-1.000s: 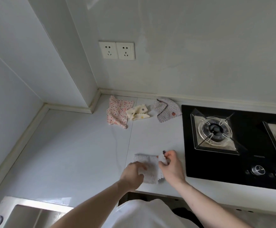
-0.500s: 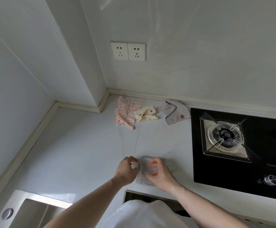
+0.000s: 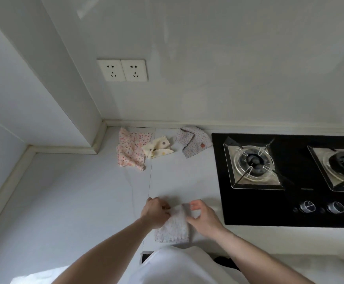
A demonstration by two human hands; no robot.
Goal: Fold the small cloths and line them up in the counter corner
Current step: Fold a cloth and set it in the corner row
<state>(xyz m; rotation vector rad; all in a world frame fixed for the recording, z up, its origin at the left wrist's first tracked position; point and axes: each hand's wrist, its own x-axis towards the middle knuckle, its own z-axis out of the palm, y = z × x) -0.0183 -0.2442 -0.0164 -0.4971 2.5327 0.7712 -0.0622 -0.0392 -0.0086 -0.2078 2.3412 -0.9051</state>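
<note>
Since a moment ago the cloth (image 3: 173, 226) is folded narrower; left hand (image 3: 155, 212) and right hand (image 3: 203, 217) pinch its top edge. Better to align corners, then press the crease flat.

Two bare forearms, no sleeves in view, rising from the lower edge of the frame. Left hand (image 3: 155, 212) and right hand (image 3: 203, 217) ungloved, no rings or watch visible. White top (image 3: 179, 265) at bottom centre, plain, unmarked.
</note>
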